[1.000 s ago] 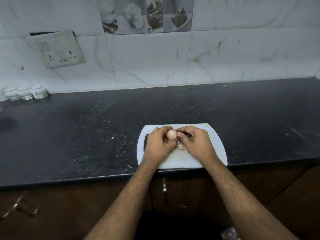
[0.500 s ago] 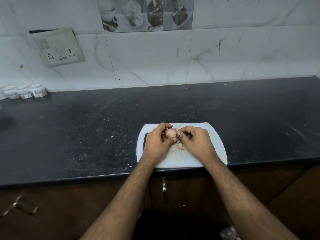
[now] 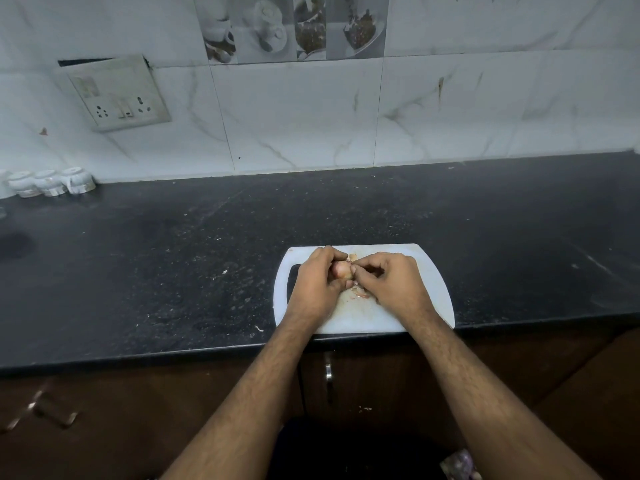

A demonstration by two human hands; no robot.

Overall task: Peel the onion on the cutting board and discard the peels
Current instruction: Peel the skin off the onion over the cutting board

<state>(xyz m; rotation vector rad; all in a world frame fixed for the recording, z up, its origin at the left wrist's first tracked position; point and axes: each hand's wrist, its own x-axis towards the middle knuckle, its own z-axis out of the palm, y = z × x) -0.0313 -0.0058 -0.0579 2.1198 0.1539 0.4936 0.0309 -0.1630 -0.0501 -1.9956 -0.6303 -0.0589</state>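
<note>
Okay: onion [image 3: 341, 270] over white cutting board [image 3: 429, 292], 6 o'clock on black tabletop [image 3: 173, 265]. Left hand [image 3: 317, 282] fingers grasp it; right hand [image 3: 391, 282] fingers pinch its skin. Peel scraps [image 3: 360, 292] beneath. No readable writing.

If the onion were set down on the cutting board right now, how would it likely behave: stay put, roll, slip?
The onion looks small and rounded, so it would probably roll on the flat cutting board. The left hand wraps it easily, so it is likely light. Its partly peeled surface may be somewhat slippery.
</note>
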